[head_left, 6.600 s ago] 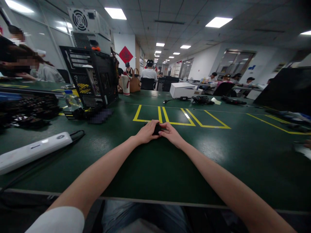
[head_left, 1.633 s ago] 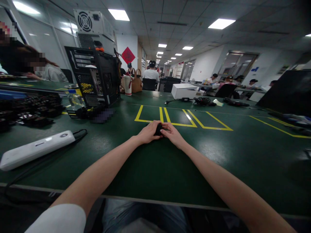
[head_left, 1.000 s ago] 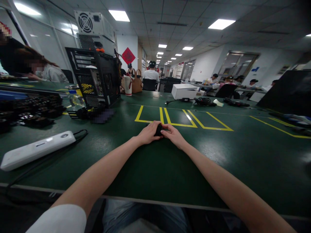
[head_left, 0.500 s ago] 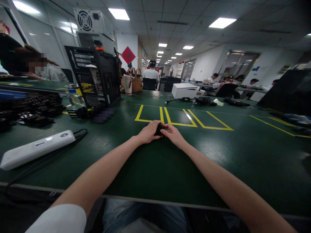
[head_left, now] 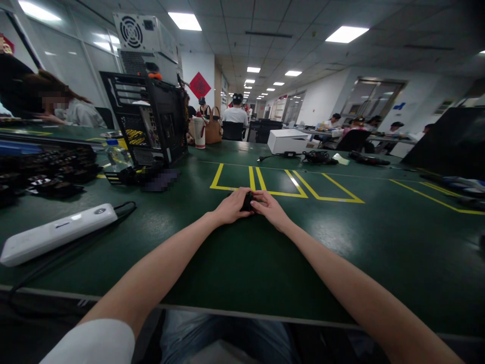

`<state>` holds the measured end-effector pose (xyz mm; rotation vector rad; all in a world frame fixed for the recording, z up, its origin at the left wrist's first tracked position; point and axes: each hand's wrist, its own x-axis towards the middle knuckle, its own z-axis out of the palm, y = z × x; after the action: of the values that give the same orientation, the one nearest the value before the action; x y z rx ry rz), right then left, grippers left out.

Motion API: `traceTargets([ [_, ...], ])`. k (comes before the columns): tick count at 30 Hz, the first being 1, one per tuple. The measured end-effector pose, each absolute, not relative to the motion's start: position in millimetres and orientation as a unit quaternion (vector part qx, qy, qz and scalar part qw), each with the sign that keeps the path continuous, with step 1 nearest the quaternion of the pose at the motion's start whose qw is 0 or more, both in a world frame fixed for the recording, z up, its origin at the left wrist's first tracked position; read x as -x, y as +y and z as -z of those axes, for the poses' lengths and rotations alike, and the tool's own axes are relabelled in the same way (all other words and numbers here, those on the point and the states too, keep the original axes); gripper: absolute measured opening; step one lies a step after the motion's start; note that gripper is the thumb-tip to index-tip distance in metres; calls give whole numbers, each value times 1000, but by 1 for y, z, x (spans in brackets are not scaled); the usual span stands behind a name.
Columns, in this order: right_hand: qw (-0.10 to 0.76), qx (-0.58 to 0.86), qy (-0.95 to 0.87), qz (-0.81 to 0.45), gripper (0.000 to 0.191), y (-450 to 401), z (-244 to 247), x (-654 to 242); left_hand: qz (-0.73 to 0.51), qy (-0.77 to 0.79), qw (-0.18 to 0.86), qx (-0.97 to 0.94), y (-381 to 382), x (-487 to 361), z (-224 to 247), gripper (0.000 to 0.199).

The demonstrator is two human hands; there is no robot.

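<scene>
A small black object [head_left: 247,202] is held between my two hands, low over the green table [head_left: 242,263]. My left hand [head_left: 232,206] wraps round its left side, fingers over the top and thumb along the near edge. From the right, my right hand [head_left: 270,208] grips it with fingers and thumb closed on its edge. The fingers cover most of the object, so its exact shape is hidden. Just beyond the hands, yellow tape outlines [head_left: 261,179] mark the table.
At left are a white device [head_left: 60,233] with a black cable, a bottle [head_left: 118,155], a pile of black parts [head_left: 49,169] and an open computer case [head_left: 151,121]. Behind stand a cup [head_left: 199,132], a brown bag [head_left: 213,129] and a white box [head_left: 288,141]. People sit farther away.
My hands and the black object have hardly moved. At the far left, a person's head and hands have shifted slightly.
</scene>
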<state>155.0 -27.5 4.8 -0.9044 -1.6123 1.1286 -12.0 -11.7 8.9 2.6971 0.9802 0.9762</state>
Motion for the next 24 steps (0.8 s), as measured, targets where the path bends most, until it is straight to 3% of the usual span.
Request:
traceTargets([
  [9,471,323,-679,-461,30,-28,-2,-155,-319,324,57,-889,-11,13,-8,58],
  [14,486,348,-675,-432,20,-27,-2,-153,-322,321,57,-889,-11,12,-8,59],
  [24,476,333,-676,-454,28,-25,-1,-154,-321,321,53,-890,-11,13,-8,58],
])
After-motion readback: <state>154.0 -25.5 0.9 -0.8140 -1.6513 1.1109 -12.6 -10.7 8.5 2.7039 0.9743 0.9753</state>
